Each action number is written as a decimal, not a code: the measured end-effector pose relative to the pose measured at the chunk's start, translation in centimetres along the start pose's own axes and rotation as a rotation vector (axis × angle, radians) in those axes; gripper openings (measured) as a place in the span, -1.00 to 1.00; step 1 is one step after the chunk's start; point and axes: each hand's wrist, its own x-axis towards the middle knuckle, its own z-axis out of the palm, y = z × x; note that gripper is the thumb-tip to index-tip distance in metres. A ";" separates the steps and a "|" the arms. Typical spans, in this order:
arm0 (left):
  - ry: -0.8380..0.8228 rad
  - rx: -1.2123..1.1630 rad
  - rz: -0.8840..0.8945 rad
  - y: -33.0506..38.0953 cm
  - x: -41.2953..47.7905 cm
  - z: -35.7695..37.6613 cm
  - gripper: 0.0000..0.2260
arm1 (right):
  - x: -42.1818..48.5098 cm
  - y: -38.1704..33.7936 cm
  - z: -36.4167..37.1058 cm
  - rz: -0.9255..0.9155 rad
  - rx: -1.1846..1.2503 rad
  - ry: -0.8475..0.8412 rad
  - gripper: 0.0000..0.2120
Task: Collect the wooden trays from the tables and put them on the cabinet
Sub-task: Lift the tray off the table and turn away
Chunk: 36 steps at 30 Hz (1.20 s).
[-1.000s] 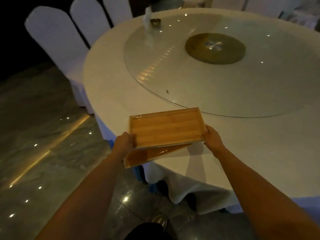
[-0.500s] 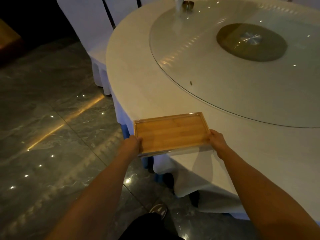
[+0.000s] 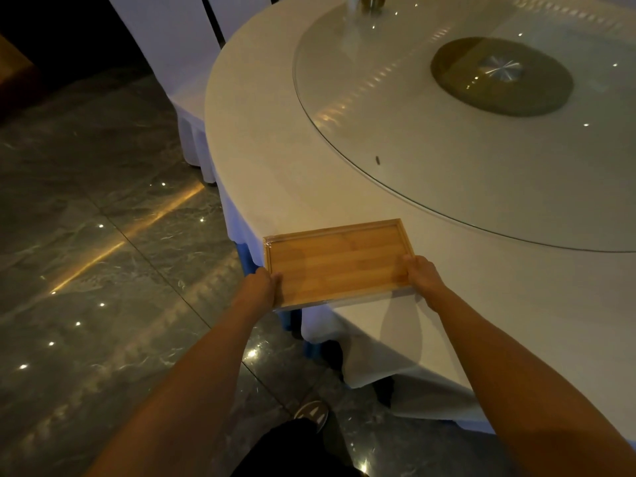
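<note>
A rectangular wooden tray [image 3: 337,261] with a raised rim is held level over the near edge of a round table [image 3: 268,139] covered in a white cloth. My left hand [image 3: 263,284] grips its left short side and my right hand [image 3: 421,275] grips its right short side, thumbs on top. A second tray edge shows just beneath the top one, so the two are stacked and lined up. Most of the lower tray is hidden.
A big glass turntable [image 3: 413,166] with a dark round hub [image 3: 500,75] covers the table's middle. A small metal cup [image 3: 370,0] stands at its far edge. White-covered chairs [image 3: 172,46] stand at the left. Glossy stone floor [image 3: 86,253] lies left and below.
The lower tray stuck out askew under the top one; now the two are aligned. The view has shifted right and closer to the table's edge, with both hands staying on the trays.
</note>
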 end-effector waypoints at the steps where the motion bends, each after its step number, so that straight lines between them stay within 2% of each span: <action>1: -0.004 -0.011 0.027 -0.4 0.3 0.2 -0.56 | -0.3 -0.4 -0.1 0.020 -0.003 -0.013 -0.52; 3: -0.043 -0.055 0.021 -0.5 0.5 0.1 -0.64 | 0.2 0.0 0.1 0.021 -0.020 -0.007 -0.51; 10: -0.084 -0.285 0.002 0.0 0.7 0.4 -0.50 | 1.1 0.2 0.4 0.083 -0.030 0.000 -0.47; 14: -0.067 -0.325 -0.016 0.4 0.7 1.1 -0.46 | 1.4 0.4 0.7 0.113 -0.025 0.023 -0.50; 23: 0.043 -0.130 0.139 1.6 2.1 -1.0 -0.52 | 1.0 1.0 0.5 0.108 0.129 0.068 -0.60; 27: 0.053 0.023 0.257 4.0 3.0 -1.5 -0.47 | -0.1 1.9 -1.1 0.121 0.229 0.115 -0.64; 33: 0.002 0.265 0.487 11.8 3.3 0.3 -0.40 | -3.6 5.4 -6.4 0.211 0.388 0.320 -0.68; 36: -0.061 0.402 0.669 16.9 1.6 3.4 -0.46 | -6.2 8.4 -9.8 0.267 0.435 0.469 -0.76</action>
